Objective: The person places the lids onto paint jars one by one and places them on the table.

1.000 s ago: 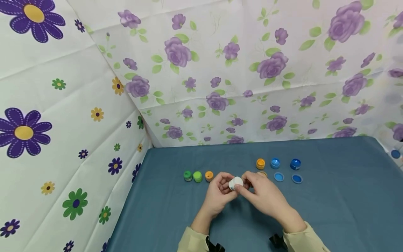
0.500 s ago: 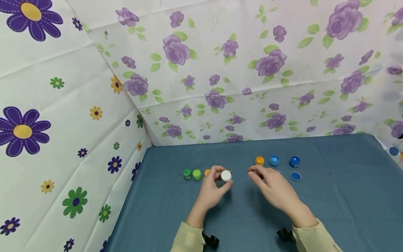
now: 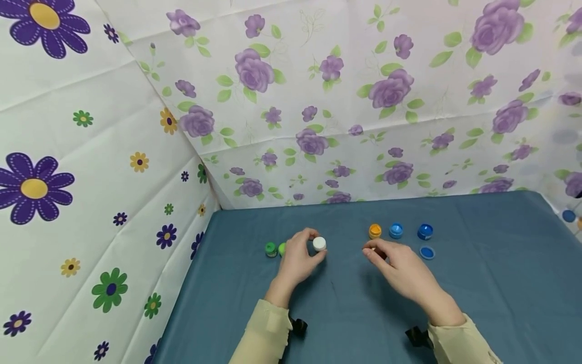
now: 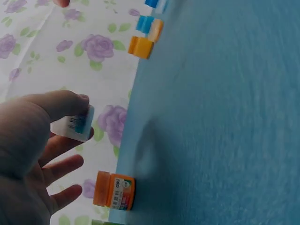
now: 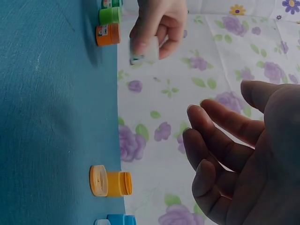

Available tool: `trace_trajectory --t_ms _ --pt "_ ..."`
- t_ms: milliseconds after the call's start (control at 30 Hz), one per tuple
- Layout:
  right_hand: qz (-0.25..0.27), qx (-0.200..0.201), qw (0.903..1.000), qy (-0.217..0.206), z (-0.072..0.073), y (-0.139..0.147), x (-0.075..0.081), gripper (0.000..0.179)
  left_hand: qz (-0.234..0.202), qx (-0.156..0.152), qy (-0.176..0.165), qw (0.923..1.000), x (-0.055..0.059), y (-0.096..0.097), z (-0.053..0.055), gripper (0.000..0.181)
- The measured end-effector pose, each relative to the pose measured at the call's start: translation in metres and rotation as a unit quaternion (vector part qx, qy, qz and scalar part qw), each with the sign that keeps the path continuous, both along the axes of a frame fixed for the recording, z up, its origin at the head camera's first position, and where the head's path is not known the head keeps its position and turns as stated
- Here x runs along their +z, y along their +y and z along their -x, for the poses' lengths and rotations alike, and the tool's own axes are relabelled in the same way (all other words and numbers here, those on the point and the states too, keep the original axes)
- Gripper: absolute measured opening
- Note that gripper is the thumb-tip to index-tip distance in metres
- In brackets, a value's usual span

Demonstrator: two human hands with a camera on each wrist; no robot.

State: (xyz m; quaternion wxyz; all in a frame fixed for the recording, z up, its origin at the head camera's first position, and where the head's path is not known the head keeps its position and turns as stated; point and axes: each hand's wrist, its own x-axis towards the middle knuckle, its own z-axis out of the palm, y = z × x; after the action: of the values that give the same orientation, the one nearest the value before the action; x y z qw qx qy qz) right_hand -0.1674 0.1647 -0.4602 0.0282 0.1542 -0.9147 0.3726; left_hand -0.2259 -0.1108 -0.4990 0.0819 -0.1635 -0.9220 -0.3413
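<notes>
My left hand (image 3: 296, 259) pinches a small white paint jar (image 3: 319, 244) between thumb and index finger, above the table. The jar's printed label shows in the left wrist view, where the other fingers are spread apart. My right hand (image 3: 404, 268) hovers to the right with its fingers loosely bent and nothing between them, as the right wrist view shows. A capped orange paint jar (image 4: 123, 192) stands just below the left hand; in the head view the hand hides it. Beside it are a light green jar (image 3: 282, 248) and a dark green jar (image 3: 271, 249).
Behind my right hand stand uncapped jars of yellow-orange (image 3: 375, 231), light blue (image 3: 396, 231) and dark blue (image 3: 425, 232) paint. A blue lid (image 3: 427, 253) lies before the last; a yellow-orange lid (image 5: 98, 180) shows from the right wrist. Flowered cloth (image 3: 273, 126) walls the back and left.
Both hands were together at the white jar; they have parted. The left carried the jar left and away from me, towards the green jars, while the right let go and drew back rightwards.
</notes>
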Motion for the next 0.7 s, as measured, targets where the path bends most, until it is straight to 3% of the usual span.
trace_trajectory --t_ms 133,300,700 --pt "-0.006 0.005 1.0000 -0.005 0.000 0.001 -0.002 0.038 0.062 0.015 0.006 0.9979 -0.003 0.001 0.005 0.035" --pt "-0.010 0.018 0.9997 -0.013 0.001 0.001 -0.002 0.031 0.108 0.021 0.003 0.9939 -0.006 0.001 0.011 0.036" --pt "-0.017 0.028 0.9993 -0.015 -0.001 0.004 -0.001 0.021 0.137 0.034 -0.007 0.9900 -0.014 0.003 0.016 0.036"
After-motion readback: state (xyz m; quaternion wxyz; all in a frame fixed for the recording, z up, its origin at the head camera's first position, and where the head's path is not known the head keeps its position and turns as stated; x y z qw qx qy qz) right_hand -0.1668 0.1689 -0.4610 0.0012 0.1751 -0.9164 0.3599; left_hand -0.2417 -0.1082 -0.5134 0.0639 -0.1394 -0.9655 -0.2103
